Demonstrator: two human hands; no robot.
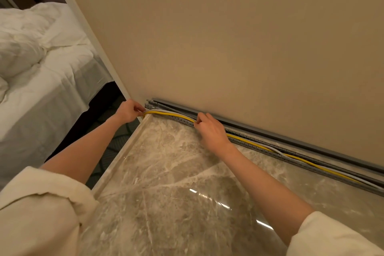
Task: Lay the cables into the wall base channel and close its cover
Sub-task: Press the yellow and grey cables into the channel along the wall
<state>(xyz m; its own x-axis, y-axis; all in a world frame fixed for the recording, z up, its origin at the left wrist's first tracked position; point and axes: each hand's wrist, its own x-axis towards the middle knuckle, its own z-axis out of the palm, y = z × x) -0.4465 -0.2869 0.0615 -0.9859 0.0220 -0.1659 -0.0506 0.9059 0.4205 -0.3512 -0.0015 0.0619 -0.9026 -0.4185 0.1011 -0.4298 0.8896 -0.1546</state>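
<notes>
A grey base channel [259, 131] runs along the foot of the beige wall, its front open and slotted. A yellow cable [255, 143] and a white cable [279, 151] lie along it toward the right. At the channel's left end my left hand [128, 111] pinches the cable ends. My right hand [211, 130] grips both cables a little further right, and between the hands they arch out in front of the channel. The grey cover strip [301, 143] sits against the wall above the channel.
The marble floor [176, 183] has a raised edge on the left. Beyond it lies dark carpet [108, 122] and a bed with white linen [37, 64]. A white door frame [89, 31] meets the wall corner near my left hand.
</notes>
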